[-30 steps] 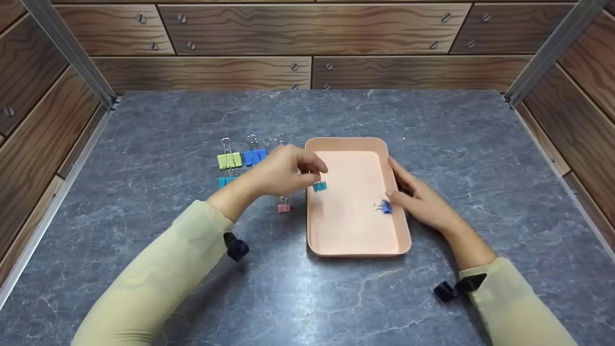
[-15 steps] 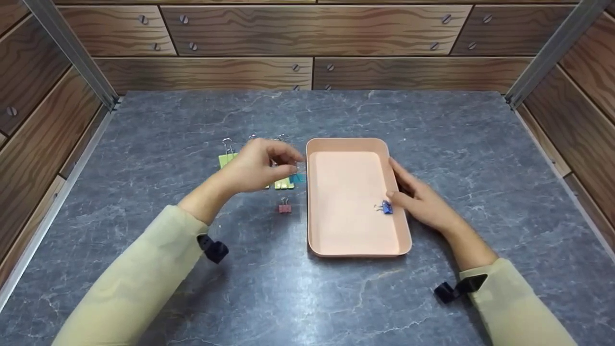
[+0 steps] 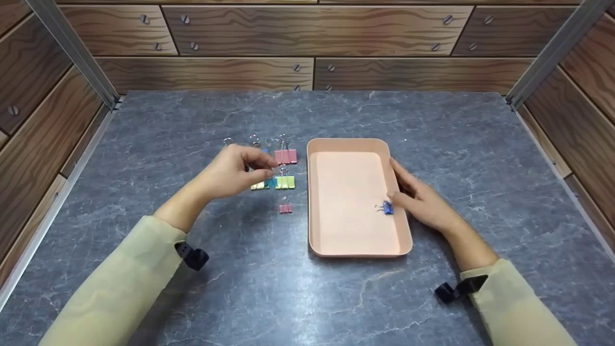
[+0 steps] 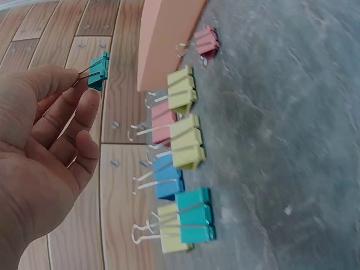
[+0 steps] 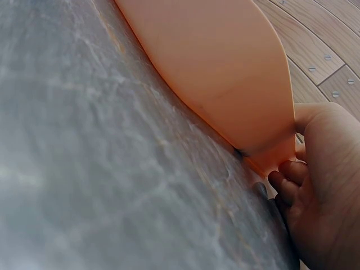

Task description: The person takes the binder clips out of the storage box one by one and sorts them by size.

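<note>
My left hand [image 3: 230,174] pinches a small teal binder clip [image 4: 98,73] by its wire handles, thumb and forefinger together, held above the rows of clips. Beside it in the head view lie a large pink binder clip [image 3: 286,156], a yellow-green binder clip [image 3: 286,183] and a small pink binder clip [image 3: 286,208]. My right hand [image 3: 425,204] grips the right wall of the peach tray [image 3: 355,255], thumb over the rim and fingers outside. A small blue binder clip [image 3: 388,207] lies in the tray, close to that thumb.
In the left wrist view, more clips show that my left hand partly or fully covers in the head view: a large teal one [image 4: 194,215], a blue one [image 4: 167,177] and another yellow-green one [image 4: 171,239]. Wood-patterned panels [image 3: 240,31] wall the marbled table [image 3: 240,298].
My left hand has moved left from over the tray to above the clip rows, carrying the small teal binder clip. My right hand and the tray have stayed put.
</note>
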Action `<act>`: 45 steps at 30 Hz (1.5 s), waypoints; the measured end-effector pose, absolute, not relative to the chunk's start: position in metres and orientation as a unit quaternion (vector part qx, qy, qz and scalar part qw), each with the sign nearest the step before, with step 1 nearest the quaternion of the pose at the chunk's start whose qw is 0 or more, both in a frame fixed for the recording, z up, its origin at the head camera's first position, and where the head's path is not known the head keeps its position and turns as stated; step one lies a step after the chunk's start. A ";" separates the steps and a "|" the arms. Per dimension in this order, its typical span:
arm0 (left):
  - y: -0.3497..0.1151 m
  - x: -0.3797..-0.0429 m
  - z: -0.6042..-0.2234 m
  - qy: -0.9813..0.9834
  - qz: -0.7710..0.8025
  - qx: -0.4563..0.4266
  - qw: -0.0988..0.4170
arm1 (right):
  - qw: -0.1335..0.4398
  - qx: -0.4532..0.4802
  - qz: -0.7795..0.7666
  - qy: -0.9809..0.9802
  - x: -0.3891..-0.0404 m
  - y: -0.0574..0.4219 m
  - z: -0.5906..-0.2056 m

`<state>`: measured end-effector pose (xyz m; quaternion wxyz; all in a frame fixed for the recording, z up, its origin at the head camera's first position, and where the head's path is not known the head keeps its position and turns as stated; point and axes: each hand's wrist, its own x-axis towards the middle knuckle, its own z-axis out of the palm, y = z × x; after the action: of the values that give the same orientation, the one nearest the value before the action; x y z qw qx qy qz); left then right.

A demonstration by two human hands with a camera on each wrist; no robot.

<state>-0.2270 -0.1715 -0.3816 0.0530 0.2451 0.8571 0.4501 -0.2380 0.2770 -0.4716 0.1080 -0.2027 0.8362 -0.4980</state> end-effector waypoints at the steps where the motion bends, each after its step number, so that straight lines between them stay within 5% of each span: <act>1: -0.173 -0.226 -0.383 0.858 0.449 0.243 0.054 | 0.108 -0.203 -0.499 0.836 -0.238 0.277 -0.472; 45: -0.191 -0.216 -0.431 0.857 0.447 0.228 0.112 | 0.103 -0.212 -0.499 0.834 -0.239 0.277 -0.473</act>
<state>-0.2157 -0.1913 -0.4312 0.1119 0.2284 0.8574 0.4474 -0.2391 0.2772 -0.4728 0.1028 -0.2125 0.8340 -0.4987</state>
